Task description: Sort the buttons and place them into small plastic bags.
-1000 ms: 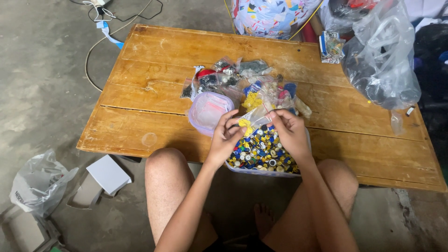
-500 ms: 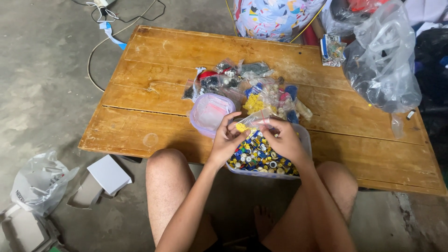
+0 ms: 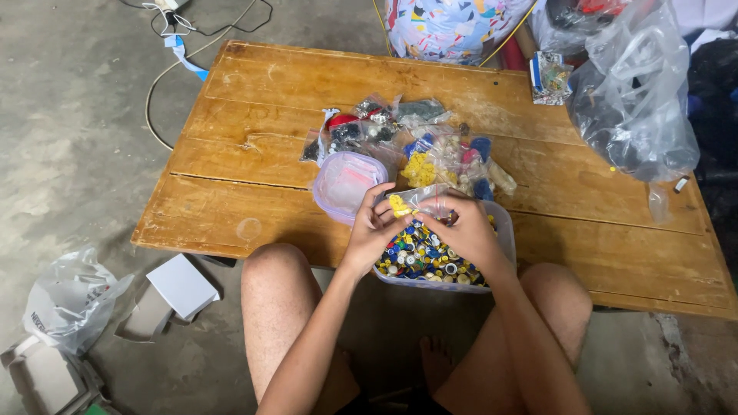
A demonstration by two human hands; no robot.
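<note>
My left hand [image 3: 371, 228] and my right hand [image 3: 463, 224] together pinch a small clear plastic bag [image 3: 419, 201] with yellow pieces inside. They hold it just above a clear plastic tub [image 3: 503, 238] full of small multicoloured parts, which stands at the near edge of the low wooden table [image 3: 254, 123]. A round clear lid [image 3: 344, 180] with a purple rim lies to the left of my hands. Behind them sits a heap of small bags [image 3: 430, 150] of sorted coloured pieces.
A large clear plastic bag [image 3: 634, 100] of dark items rests at the table's right end, a small packet [image 3: 550, 77] beside it. A patterned sack [image 3: 446, 23] stands behind the table. White boxes [image 3: 181, 286] and a plastic bag [image 3: 69, 303] lie on the concrete floor at left; cables [image 3: 165, 58] at top left.
Both hands have stayed at the small bag over the tub, fingers shifting slightly on it. The camera view has drifted a little.
</note>
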